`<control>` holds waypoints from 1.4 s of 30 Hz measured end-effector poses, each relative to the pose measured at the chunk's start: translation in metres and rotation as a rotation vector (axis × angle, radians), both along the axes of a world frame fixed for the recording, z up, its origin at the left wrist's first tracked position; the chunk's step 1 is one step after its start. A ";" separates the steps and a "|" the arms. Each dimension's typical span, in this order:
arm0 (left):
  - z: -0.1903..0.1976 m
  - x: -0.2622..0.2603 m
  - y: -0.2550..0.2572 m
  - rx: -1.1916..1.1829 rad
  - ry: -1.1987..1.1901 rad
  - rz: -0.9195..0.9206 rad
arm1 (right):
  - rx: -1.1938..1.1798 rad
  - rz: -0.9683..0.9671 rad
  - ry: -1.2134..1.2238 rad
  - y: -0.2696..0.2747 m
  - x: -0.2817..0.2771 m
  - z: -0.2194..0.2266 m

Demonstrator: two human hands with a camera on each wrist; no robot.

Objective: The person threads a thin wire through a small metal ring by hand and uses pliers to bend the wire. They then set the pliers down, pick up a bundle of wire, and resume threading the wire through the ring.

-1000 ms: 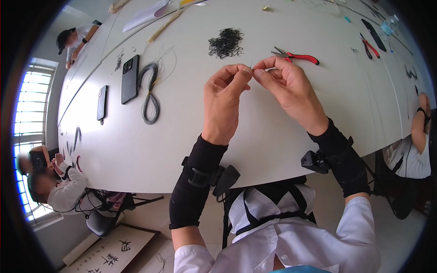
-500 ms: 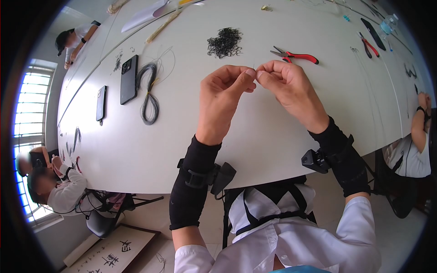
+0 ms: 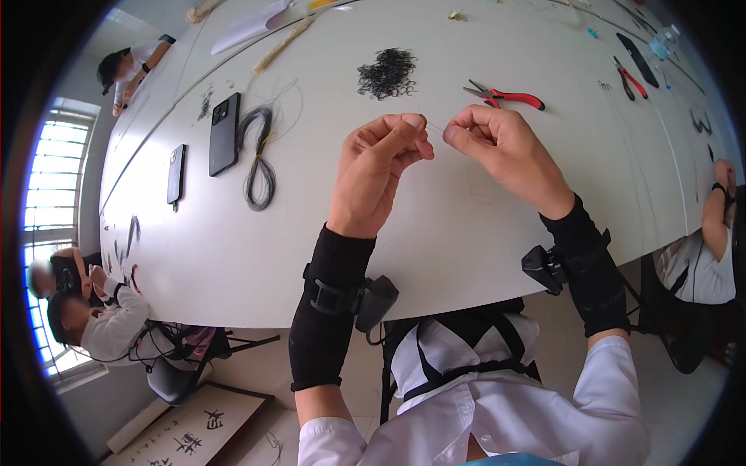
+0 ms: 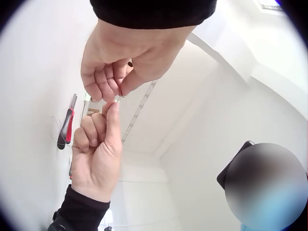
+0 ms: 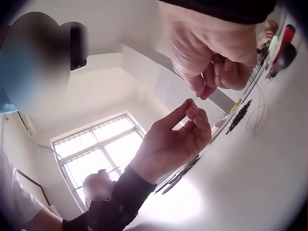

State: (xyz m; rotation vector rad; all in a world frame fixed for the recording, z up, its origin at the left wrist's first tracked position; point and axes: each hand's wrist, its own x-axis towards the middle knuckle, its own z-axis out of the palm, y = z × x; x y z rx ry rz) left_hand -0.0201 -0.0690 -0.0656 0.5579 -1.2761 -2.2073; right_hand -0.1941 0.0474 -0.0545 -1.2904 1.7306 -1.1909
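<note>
The left hand (image 3: 373, 167) and right hand (image 3: 505, 151) pinched a thin line (image 3: 435, 126) running crosswise between them; two red-handled pliers (image 3: 519, 99) lay on the tabletop (image 3: 311, 256).

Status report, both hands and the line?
Left hand and right hand pinching thin line, fingertips apart. Black hook pile and red-handled pliers beyond, not blocking.
</note>
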 end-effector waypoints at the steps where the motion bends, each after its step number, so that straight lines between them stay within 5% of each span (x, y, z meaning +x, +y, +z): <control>1: 0.000 0.000 0.000 -0.039 -0.005 0.023 | 0.047 0.009 0.039 0.005 0.001 0.006; 5: 0.000 -0.001 0.001 -0.234 -0.094 0.131 | -0.135 -0.089 0.493 0.020 -0.014 0.013; 10: 0.004 -0.003 0.006 -0.344 -0.176 0.146 | -0.016 -0.257 1.033 0.016 -0.053 -0.012; 19: -0.002 -0.004 0.005 -0.293 -0.145 0.141 | 0.177 -0.266 0.887 0.000 -0.056 -0.015; 22: -0.002 -0.004 0.004 -0.284 -0.135 0.149 | 0.081 -0.224 0.524 0.008 -0.038 0.015; 29: -0.002 -0.005 0.004 -0.287 -0.143 0.179 | -0.104 -0.073 0.582 0.016 0.012 0.019; 42: -0.004 -0.006 0.002 -0.281 -0.143 0.181 | -0.057 -0.090 0.567 0.015 0.025 0.025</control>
